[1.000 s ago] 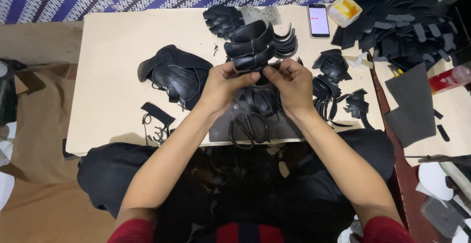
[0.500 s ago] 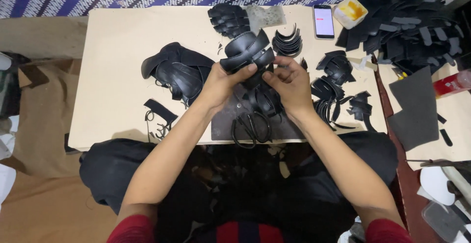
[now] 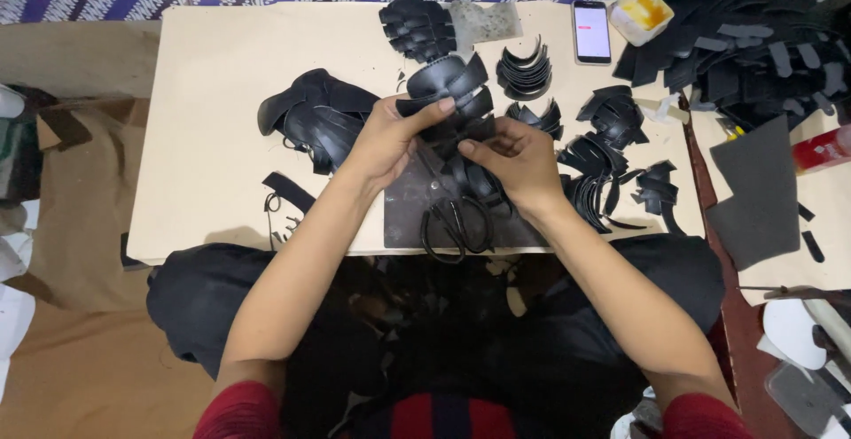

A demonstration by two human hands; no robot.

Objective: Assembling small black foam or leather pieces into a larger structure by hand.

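Both hands grasp the black strap piece [image 3: 448,93] above the desk [image 3: 204,146]: left hand [image 3: 390,133] pinches its 9 o'clock end, right hand [image 3: 514,160] its lower edge (long axis roughly 8 to 2 o'clock). Scissors [image 3: 456,224] lie at 6 o'clock.

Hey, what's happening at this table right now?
A seated person holds a fanned stack of black leather pieces above a low table, the left hand gripping it and the right hand pinching its lower edge. Scissors lie on a dark mat below; more black cut pieces surround them.
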